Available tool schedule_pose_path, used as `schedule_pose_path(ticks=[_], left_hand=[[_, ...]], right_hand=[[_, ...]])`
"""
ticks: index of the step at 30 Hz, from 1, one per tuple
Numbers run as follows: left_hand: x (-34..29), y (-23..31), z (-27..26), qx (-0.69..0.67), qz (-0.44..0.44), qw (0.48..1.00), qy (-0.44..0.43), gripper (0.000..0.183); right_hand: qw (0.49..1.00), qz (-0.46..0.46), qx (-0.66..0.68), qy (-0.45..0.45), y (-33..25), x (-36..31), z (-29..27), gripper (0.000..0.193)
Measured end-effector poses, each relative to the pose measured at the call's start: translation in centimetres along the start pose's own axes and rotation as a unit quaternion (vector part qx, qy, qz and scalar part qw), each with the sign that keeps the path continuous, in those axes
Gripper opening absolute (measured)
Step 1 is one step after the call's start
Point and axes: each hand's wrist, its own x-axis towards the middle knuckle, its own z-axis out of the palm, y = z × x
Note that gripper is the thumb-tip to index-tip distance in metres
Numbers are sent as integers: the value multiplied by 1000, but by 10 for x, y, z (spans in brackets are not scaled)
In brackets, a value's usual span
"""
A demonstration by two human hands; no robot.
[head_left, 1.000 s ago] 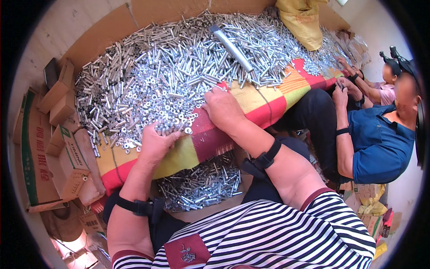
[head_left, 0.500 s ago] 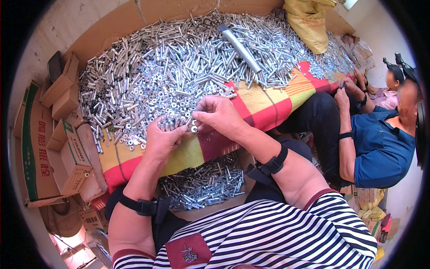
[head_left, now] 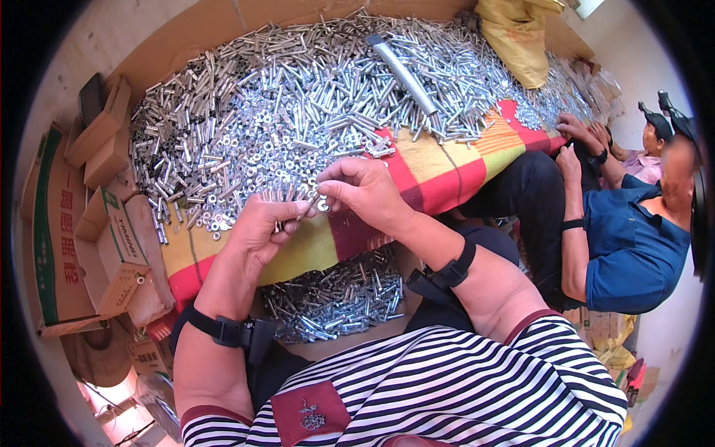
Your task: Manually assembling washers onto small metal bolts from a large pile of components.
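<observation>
My left hand (head_left: 262,222) is closed round several short silvery expansion bolts (head_left: 286,192), whose ends stick up past the fingers. Close beside it, my right hand (head_left: 363,192) pinches a small shiny washer or nut (head_left: 322,205) between thumb and fingertips, against the ends of the bolts. Both hands are over the near edge of a checked red and yellow blanket (head_left: 439,170). Just beyond them, loose nuts and washers (head_left: 257,160) lie in front of a wide heap of metal bolts and sleeves (head_left: 298,89).
A grey metal tube (head_left: 402,74) lies on the heap; a yellow sack (head_left: 518,45) is behind. Below my hands, a carton holds more bolts (head_left: 335,302). Cardboard boxes (head_left: 119,246) stand at left. At right sits a co-worker in a blue shirt (head_left: 633,246), another person beyond.
My left hand has turned and tilted, moving slightly left, so its fingers now cover more of the bolts. My right hand stays nearly in place, still pinching. The co-worker's far hand has shifted slightly.
</observation>
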Motion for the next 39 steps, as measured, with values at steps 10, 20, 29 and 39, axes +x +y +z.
schedule_pose_path(ticks=[10, 20, 29, 39], left_hand=[[1, -1, 4, 63, 112, 991, 39, 14], [5, 1, -9, -64, -13, 998, -2, 13], [7, 5, -15, -74, -56, 994, -50, 13], [1, -3, 2, 104, 144, 983, 34, 13]], right_hand=[[998, 11, -56, -1, 7, 13, 4, 10], [993, -116, -18, 31, 1, 6, 6, 21], [995, -88, -27, 28, -4, 0, 2, 16], [987, -48, -139, 58, 1, 12, 12, 23]])
